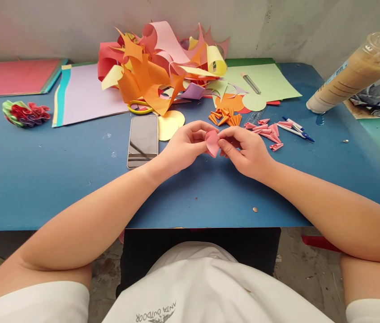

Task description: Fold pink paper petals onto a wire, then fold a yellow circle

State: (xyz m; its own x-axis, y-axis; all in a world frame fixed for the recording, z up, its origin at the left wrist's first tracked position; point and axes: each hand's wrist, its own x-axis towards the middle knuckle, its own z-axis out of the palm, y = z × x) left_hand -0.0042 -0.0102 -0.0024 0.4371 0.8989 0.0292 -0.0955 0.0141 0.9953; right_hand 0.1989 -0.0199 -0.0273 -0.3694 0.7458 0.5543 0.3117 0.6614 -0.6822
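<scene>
Between my two hands, above the blue table, is a small curled piece of pink paper point(213, 143). My left hand point(193, 141) pinches its left side, and my right hand point(240, 148) pinches its right edge between thumb and forefinger. Just beyond my hands lies a cluster of small orange paper cones point(226, 117). Several pink paper cones point(269, 132) are scattered to the right of my right hand. A round yellow paper piece point(171, 124) and a phone point(143, 141) lie by my left hand.
Cut paper scraps point(156, 72) pile up at the back. Pens point(298, 129) lie right of the cones. A tall plastic cup of drink point(354, 72) stands at the far right. Paper flowers point(27, 113) sit at the left, near stacked coloured sheets point(11, 78).
</scene>
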